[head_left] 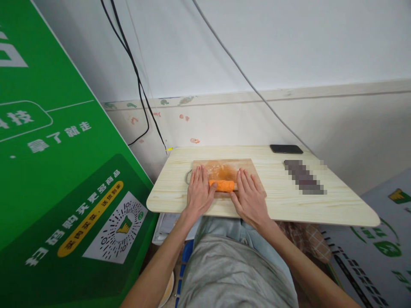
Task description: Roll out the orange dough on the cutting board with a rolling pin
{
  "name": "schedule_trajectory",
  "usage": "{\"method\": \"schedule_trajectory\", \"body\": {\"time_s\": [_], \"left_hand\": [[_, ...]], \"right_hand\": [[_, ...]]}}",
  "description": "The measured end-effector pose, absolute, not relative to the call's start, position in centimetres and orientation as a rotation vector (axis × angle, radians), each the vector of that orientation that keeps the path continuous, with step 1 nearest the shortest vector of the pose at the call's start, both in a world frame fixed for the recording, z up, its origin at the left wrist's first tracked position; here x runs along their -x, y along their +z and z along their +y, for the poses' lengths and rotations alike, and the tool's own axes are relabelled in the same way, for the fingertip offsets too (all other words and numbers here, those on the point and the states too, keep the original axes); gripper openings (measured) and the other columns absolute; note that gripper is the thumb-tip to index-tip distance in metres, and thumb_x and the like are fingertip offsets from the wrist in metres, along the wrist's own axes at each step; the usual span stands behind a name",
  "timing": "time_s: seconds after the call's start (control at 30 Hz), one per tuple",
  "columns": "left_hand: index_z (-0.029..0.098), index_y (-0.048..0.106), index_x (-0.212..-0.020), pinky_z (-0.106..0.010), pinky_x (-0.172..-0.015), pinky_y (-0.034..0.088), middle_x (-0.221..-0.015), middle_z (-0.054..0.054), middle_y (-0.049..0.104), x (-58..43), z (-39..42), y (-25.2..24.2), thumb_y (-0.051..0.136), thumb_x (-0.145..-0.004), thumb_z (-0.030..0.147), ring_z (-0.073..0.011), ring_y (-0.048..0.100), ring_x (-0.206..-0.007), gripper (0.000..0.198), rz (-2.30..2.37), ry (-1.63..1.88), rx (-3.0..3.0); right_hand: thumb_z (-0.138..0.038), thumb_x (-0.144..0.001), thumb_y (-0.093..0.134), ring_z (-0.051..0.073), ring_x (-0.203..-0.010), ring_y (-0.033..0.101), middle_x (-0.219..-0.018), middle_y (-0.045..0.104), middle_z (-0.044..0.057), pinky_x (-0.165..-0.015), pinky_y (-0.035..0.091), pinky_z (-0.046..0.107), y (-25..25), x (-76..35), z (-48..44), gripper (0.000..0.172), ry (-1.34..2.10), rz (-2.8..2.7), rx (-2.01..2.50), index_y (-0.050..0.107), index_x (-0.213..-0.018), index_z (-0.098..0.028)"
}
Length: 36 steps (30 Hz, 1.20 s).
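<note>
On a wooden cutting board point(253, 171) lies an orange roll point(222, 185) that looks like dough, perhaps wrapped round a stick whose ends my hands hide. My left hand point(199, 191) rests flat over the roll's left end, fingers stretched forward, thumb touching the orange surface. At the right end, my right hand point(250, 194) lies the same way with its fingers straight and its thumb at the roll's lower edge. Orange smears and whitish powder mark the board beyond the roll. A metal ring handle point(188, 176) sticks out at the board's left side.
The board lies on a pale wood-grain table point(175, 188). A black phone point(286, 149) and a blurred-out dark object point(305, 179) are on the right. A green printed panel point(58, 141) stands at the left, and cables point(138, 77) hang along the wall.
</note>
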<state>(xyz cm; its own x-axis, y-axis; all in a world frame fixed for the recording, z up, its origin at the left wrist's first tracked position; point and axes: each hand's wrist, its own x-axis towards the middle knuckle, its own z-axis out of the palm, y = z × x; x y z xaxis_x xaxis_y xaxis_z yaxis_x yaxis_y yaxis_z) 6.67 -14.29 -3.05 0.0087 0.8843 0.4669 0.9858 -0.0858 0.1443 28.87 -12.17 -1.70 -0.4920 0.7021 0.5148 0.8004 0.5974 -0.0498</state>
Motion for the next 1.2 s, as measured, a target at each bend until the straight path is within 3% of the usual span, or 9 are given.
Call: {"method": "schedule_trajectory", "body": {"time_s": [0.23, 0.53, 0.8, 1.0, 1.1, 1.2], "left_hand": [[0.008, 0.011, -0.174, -0.057, -0.137, 0.023, -0.177, -0.021, 0.030, -6.8, -14.9, -3.1, 0.029, -0.111, 0.051, -0.0296, 0.018, -0.169, 0.079, -1.963, -0.625, 2.072], [0.007, 0.028, -0.171, -0.049, -0.136, 0.026, -0.174, -0.018, 0.038, -6.2, -12.0, -2.1, 0.021, -0.113, 0.045, -0.0267, 0.025, -0.167, 0.069, -2.007, -0.606, 2.085], [0.008, 0.033, -0.169, -0.047, -0.134, 0.026, -0.167, -0.015, 0.051, -5.8, -7.8, -0.7, 0.017, -0.114, 0.050, -0.0295, 0.028, -0.166, 0.071, -2.117, -0.553, 2.087], [0.011, 0.035, -0.168, -0.047, -0.128, 0.033, -0.157, -0.016, 0.062, -6.0, -6.5, 0.5, 0.012, -0.115, 0.049, -0.0304, 0.042, -0.159, 0.070, -2.198, -0.525, 2.086], [0.009, 0.038, -0.167, -0.048, -0.126, 0.036, -0.154, -0.020, 0.064, -6.1, -6.5, 0.6, 0.019, -0.115, 0.051, -0.0321, 0.051, -0.152, 0.070, -2.206, -0.559, 2.071], [0.012, 0.039, -0.166, -0.050, -0.128, 0.034, -0.159, -0.019, 0.060, -5.7, -6.8, 0.5, 0.028, -0.114, 0.053, -0.0325, 0.048, -0.155, 0.068, -2.202, -0.619, 2.149]], "right_hand": [[-0.046, -0.109, 0.035, 0.033, -0.166, 0.027, -0.177, 0.030, 0.022, -0.134, 0.026, 0.055, -2.1, -29.0, -13.1, 0.085, -0.261, -2.340, 1.189, 0.006, -0.174, -0.002], [-0.041, -0.112, 0.023, 0.029, -0.162, 0.037, -0.170, 0.042, 0.023, -0.132, 0.030, 0.048, -0.7, -28.9, -9.4, 0.070, -0.165, -2.444, 1.235, 0.037, -0.166, 0.002], [-0.039, -0.114, 0.016, 0.029, -0.162, 0.038, -0.169, 0.046, 0.021, -0.132, 0.029, 0.046, 0.4, -28.1, -5.0, 0.070, -0.146, -2.497, 1.264, 0.044, -0.164, 0.001], [-0.038, -0.114, 0.020, 0.032, -0.151, 0.052, -0.157, 0.061, 0.021, -0.124, 0.037, 0.047, 0.4, -27.5, -3.2, 0.066, -0.141, -2.470, 1.282, 0.049, -0.161, -0.002], [-0.038, -0.114, 0.025, 0.031, -0.148, 0.054, -0.153, 0.065, 0.018, -0.124, 0.035, 0.049, 0.6, -27.8, -3.3, 0.061, -0.115, -2.434, 1.216, 0.053, -0.159, -0.008], [-0.043, -0.114, 0.035, 0.032, -0.152, 0.048, -0.156, 0.064, 0.012, -0.128, 0.029, 0.057, 0.9, -28.5, -3.6, 0.053, -0.076, -2.420, 1.092, 0.059, -0.155, -0.021]]}}
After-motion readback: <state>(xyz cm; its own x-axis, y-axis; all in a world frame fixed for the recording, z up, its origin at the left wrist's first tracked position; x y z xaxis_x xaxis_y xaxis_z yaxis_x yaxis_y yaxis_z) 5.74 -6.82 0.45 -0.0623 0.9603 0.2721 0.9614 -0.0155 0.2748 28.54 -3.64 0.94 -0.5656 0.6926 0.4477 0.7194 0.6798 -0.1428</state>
